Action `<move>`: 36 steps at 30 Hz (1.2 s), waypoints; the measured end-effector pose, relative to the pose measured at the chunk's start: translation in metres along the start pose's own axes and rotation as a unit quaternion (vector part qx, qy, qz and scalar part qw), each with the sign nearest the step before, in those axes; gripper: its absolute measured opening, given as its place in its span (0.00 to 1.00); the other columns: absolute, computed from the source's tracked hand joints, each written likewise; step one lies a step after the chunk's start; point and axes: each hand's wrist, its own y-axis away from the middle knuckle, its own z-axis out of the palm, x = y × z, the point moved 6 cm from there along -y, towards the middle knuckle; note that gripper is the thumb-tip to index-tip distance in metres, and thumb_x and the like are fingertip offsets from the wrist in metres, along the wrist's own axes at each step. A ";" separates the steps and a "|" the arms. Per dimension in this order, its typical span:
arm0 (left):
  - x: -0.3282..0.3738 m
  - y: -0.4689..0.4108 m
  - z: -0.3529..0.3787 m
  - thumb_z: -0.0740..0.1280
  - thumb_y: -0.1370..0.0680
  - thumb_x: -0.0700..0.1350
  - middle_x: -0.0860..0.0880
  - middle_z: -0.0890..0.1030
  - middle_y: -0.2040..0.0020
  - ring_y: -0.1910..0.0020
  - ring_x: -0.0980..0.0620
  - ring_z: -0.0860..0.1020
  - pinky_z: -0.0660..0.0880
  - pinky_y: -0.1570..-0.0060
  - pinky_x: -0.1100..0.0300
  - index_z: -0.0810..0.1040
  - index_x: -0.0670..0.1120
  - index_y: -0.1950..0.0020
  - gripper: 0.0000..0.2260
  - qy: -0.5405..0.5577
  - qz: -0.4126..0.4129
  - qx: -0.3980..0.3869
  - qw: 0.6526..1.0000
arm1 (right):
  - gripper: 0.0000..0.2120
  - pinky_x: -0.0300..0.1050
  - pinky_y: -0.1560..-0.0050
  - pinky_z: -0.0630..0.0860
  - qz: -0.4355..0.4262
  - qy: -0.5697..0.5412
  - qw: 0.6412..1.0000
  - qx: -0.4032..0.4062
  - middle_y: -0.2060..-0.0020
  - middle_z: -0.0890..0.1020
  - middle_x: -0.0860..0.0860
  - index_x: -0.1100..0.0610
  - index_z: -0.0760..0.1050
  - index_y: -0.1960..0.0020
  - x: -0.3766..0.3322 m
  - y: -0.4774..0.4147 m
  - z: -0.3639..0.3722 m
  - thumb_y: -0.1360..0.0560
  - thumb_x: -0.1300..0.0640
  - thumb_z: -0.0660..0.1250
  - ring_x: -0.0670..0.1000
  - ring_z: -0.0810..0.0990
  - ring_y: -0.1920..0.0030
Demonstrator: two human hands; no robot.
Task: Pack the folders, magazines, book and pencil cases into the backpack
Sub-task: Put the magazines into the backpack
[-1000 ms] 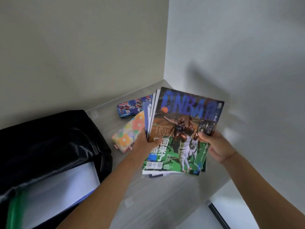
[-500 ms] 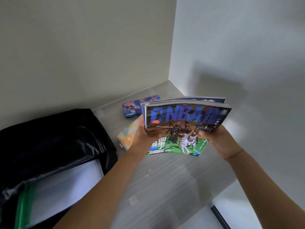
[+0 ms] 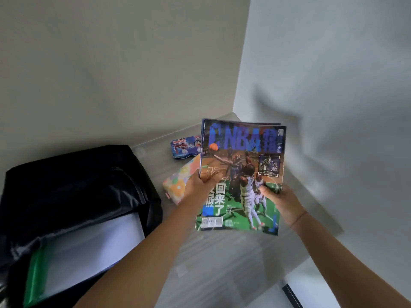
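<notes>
I hold a stack of magazines [image 3: 241, 165] upright above the table, its basketball cover facing me. My left hand [image 3: 200, 185] grips the stack's left edge and my right hand [image 3: 278, 201] grips its lower right edge. The black backpack [image 3: 73, 185] lies open at the left, with a white folder [image 3: 93, 247] and a green folder [image 3: 33, 274] sticking out of its mouth. A floral pencil case [image 3: 180, 183] lies on the table behind my left hand. A blue tin pencil case [image 3: 185, 147] lies further back, partly hidden by the magazines.
The grey table [image 3: 222, 263] fills a corner between a beige wall on the left and a white wall on the right. Its front right edge drops to the floor, where a dark strip [image 3: 291, 295] shows.
The magazine stack went from fanned on the table to squared up and lifted; the cover now stands upright facing me, held in both hands.
</notes>
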 end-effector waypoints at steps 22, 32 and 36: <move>-0.100 0.093 -0.310 0.76 0.32 0.49 0.48 0.78 0.47 0.46 0.47 0.76 0.71 0.46 0.51 0.77 0.47 0.43 0.20 -0.439 0.189 0.228 0.848 | 0.15 0.55 0.68 0.82 0.181 -0.196 0.944 -0.192 0.60 0.84 0.64 0.62 0.73 0.43 -0.012 0.148 0.177 0.30 0.64 0.65 0.62 0.84 0.66; -0.093 0.062 -0.372 0.66 0.24 0.51 0.44 0.83 0.59 0.58 0.45 0.80 0.75 0.58 0.55 0.83 0.43 0.55 0.13 -0.328 0.133 0.209 0.912 | 0.40 0.55 0.54 0.82 0.223 -0.116 0.936 -0.247 0.52 0.84 0.65 0.59 0.71 0.39 0.009 0.227 0.233 0.46 0.48 0.82 0.65 0.84 0.54; -0.071 0.068 -0.385 0.66 0.23 0.51 0.44 0.81 0.63 0.70 0.56 0.75 0.69 0.71 0.64 0.82 0.43 0.51 0.13 -0.185 0.108 0.238 0.947 | 0.45 0.51 0.57 0.82 0.224 -0.120 0.933 -0.256 0.51 0.84 0.64 0.57 0.73 0.41 0.009 0.241 0.260 0.54 0.45 0.83 0.62 0.84 0.55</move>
